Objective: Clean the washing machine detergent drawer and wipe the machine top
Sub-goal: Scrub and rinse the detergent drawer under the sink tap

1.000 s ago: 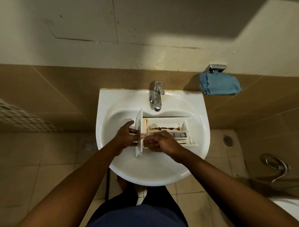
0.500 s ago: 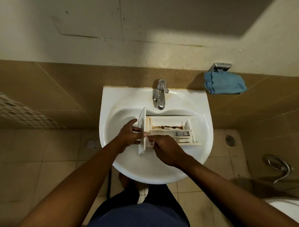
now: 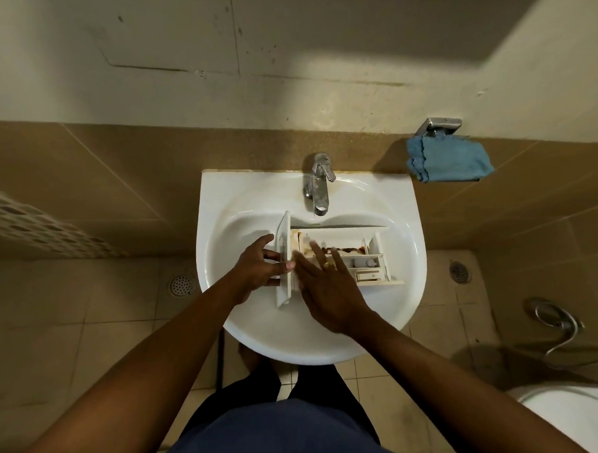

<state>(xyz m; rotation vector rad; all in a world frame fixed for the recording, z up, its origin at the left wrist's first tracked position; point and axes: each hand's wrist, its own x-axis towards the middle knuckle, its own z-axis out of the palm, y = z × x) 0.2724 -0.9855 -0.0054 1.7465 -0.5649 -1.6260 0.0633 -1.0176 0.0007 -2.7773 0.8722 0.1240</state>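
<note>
The detergent drawer (image 3: 346, 236) lies across the bowl of the white sink (image 3: 402, 311), below the faucet (image 3: 318, 186), with its front panel (image 3: 283, 278) standing on edge at the left and brown residue along the bottom of its long compartment. The left hand (image 3: 258, 267) grips that front panel: its fingers (image 3: 262, 243) lie against the panel's outer face and the thumb presses the inner side, so the panel is pinched between them. The right hand (image 3: 328, 292) is over the left half of the drawer, just beside the panel, with its fingers (image 3: 317, 251) straight and spread above the compartments, holding nothing; they are blurred, and whether the tips touch the plastic cannot be told. Half a second ago this hand was curled at the drawer's near left corner; now it has opened flat and reached further over the drawer. The left hand's grip and the drawer's place in the sink are unchanged. A blue cloth (image 3: 449, 161) hangs on the wall to the right of the sink.
</note>
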